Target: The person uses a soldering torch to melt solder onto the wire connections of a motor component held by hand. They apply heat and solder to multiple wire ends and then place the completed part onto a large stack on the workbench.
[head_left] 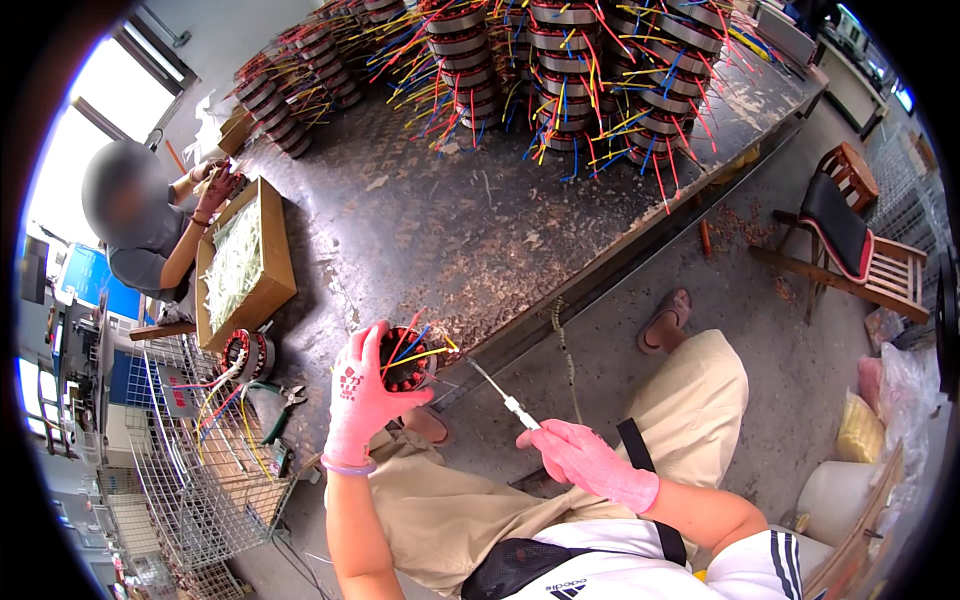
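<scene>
At the table's near edge, my left hand (pixel 363 395), in a pink glove, is closed around the side of a motor stator (pixel 409 362). Red, blue and yellow wires stick out from the stator's dark, red-edged ring. My right hand (pixel 595 462), gloved in pink too, grips a thin tool with a white handle (pixel 515 408). Its slender metal shaft points up and left, with the end close to the stator's wire ends. Whether the tip touches a wire is too small to tell. My right fingers are partly hidden behind the glove's back.
Tall stacks of wired stators (pixel 565 75) line the worktable's (pixel 430 230) far side. A cardboard box (pixel 272 240) of pale strips, another stator (pixel 247 356) and pliers (pixel 287 408) lie left. A person (pixel 150 225) works behind the box. A wooden chair (pixel 850 240) stands right.
</scene>
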Demonstrator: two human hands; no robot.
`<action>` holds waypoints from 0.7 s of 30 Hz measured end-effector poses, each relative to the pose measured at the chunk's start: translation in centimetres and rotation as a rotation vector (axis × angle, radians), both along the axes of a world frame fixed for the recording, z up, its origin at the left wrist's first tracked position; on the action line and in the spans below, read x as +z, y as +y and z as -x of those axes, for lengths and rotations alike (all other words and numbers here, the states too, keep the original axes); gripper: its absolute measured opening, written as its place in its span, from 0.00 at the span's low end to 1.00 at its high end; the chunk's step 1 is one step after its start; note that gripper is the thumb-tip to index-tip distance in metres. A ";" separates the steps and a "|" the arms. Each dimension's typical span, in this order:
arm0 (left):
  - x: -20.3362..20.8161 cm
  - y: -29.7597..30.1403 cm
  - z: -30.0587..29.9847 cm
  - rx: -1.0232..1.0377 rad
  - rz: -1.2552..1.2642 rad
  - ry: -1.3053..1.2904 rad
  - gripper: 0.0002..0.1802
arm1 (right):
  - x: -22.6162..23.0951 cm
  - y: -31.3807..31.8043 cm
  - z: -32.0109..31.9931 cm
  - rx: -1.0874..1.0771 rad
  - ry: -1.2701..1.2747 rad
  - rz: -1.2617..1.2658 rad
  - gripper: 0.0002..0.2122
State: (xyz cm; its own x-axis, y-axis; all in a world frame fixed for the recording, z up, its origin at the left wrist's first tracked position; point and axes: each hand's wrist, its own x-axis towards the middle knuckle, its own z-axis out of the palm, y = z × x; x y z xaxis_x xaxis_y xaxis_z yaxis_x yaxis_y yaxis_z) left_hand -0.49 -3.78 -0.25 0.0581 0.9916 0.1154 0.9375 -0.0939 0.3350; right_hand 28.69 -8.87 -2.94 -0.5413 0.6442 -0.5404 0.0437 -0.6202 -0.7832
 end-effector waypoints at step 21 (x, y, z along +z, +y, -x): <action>0.0 0.0 0.1 0.005 -0.007 0.006 0.54 | 0.6 0.1 0.1 0.015 -0.020 0.010 0.14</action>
